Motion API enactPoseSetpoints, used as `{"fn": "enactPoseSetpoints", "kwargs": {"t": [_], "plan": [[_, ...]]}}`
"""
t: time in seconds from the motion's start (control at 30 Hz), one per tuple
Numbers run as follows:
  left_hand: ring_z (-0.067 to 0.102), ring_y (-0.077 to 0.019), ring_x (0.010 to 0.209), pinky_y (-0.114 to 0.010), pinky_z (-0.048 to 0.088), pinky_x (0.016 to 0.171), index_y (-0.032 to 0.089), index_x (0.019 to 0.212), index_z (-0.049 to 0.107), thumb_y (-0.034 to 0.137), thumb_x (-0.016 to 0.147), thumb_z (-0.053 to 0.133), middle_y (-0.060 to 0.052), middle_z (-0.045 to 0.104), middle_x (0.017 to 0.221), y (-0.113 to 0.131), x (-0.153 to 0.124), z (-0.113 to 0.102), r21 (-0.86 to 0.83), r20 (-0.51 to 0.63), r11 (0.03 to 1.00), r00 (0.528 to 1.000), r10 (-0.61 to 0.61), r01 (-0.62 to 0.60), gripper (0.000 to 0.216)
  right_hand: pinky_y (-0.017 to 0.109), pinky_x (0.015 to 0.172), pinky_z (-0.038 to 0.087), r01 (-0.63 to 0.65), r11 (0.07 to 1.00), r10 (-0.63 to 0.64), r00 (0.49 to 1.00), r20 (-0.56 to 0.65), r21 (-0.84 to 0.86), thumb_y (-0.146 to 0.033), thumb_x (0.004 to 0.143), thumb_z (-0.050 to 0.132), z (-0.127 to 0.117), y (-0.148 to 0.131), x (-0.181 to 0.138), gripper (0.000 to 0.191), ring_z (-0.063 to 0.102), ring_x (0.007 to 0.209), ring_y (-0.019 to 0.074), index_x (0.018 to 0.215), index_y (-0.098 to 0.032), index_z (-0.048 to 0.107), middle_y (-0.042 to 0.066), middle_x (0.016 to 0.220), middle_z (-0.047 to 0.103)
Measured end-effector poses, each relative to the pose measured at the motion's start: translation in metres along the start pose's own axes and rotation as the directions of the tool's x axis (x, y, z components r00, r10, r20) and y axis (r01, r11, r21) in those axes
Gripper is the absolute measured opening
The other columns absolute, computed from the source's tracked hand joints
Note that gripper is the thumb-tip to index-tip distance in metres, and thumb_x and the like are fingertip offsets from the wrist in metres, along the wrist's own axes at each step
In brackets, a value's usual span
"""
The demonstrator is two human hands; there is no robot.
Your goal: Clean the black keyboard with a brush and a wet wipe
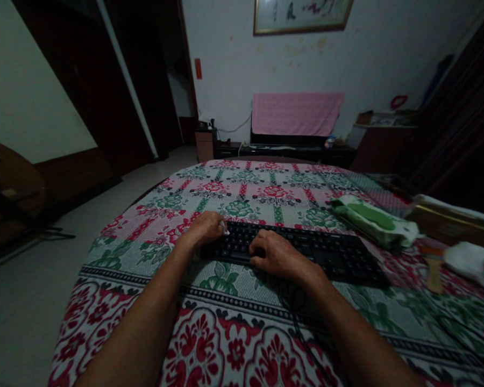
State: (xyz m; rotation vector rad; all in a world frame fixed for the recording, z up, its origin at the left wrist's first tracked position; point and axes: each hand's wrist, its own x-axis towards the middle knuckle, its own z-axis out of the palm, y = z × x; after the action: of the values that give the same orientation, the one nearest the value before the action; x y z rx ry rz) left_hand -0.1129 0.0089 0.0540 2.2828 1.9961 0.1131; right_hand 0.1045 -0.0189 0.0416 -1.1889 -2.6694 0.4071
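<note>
A black computer keyboard [334, 259] lies at a slant across the patterned tablecloth in front of me. At its left end is my left hand [207, 228], its fingers closed on a small white wad [226, 230] that looks like tissue or a wipe; most of it is hidden by the fingers. My right hand [275, 255] rests over the keyboard's near edge, left of its middle, with curled fingers gripping it. From beneath the right wrist a dark cable [298, 325] runs toward me across the cloth.
A green and white wipes packet [373, 220] lies beyond the keyboard's right end. Nearby are a wooden-handled brush [433, 271], a crumpled white bag [470, 259] and a gold-coloured box [454, 223]. The tablecloth [234, 185] covers the table; a pink towel [296, 113] hangs behind.
</note>
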Motion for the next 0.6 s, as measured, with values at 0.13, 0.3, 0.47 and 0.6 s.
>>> {"fn": "enactPoseSetpoints", "kwargs": {"t": [0.13,0.3,0.47,0.6], "plan": [[0.063,-0.0201,0.099,-0.028,0.045,0.088,0.023,0.099,0.071,0.019,0.078,0.043,-0.007,0.071,0.100,0.007,0.001,0.006,0.025,-0.062,1.000,0.998,0.000,0.001,0.035,0.026,0.077,0.040,-0.007,1.000,0.007,1.000,-0.005,-0.004,-0.024,0.075,0.062,-0.002,-0.001,-0.001,0.015,0.053,0.089,0.0180,0.088,-0.019,0.068,0.006,0.093,0.058],[0.064,-0.0220,0.098,-0.029,0.046,0.086,0.021,0.095,0.071,0.020,0.078,0.043,-0.010,0.071,0.098,0.013,0.001,0.009,0.059,-0.013,0.998,0.999,0.035,-0.034,0.033,0.026,0.078,0.041,-0.003,0.999,0.002,0.999,0.032,0.034,-0.023,0.075,0.063,-0.007,0.000,-0.003,0.020,0.055,0.088,0.0178,0.093,-0.019,0.068,0.006,0.095,0.060],[0.064,-0.0209,0.097,-0.029,0.046,0.086,0.022,0.095,0.071,0.019,0.078,0.043,-0.009,0.071,0.098,0.013,0.000,0.008,0.049,-0.015,0.999,1.000,0.015,-0.014,0.033,0.029,0.084,0.041,-0.045,0.998,0.047,0.998,-0.041,0.050,-0.024,0.073,0.065,-0.005,0.007,-0.002,0.030,0.055,0.095,0.0194,0.102,-0.017,0.065,0.008,0.103,0.060],[0.064,-0.0213,0.097,-0.029,0.047,0.084,0.022,0.095,0.072,0.019,0.078,0.043,-0.009,0.072,0.096,0.014,-0.001,0.008,0.052,-0.036,0.999,0.999,0.010,-0.009,0.034,0.030,0.086,0.040,-0.051,0.998,0.052,0.998,-0.045,0.039,-0.026,0.072,0.066,-0.002,0.012,-0.002,0.033,0.053,0.098,0.0202,0.104,-0.016,0.064,0.009,0.106,0.058]]}}
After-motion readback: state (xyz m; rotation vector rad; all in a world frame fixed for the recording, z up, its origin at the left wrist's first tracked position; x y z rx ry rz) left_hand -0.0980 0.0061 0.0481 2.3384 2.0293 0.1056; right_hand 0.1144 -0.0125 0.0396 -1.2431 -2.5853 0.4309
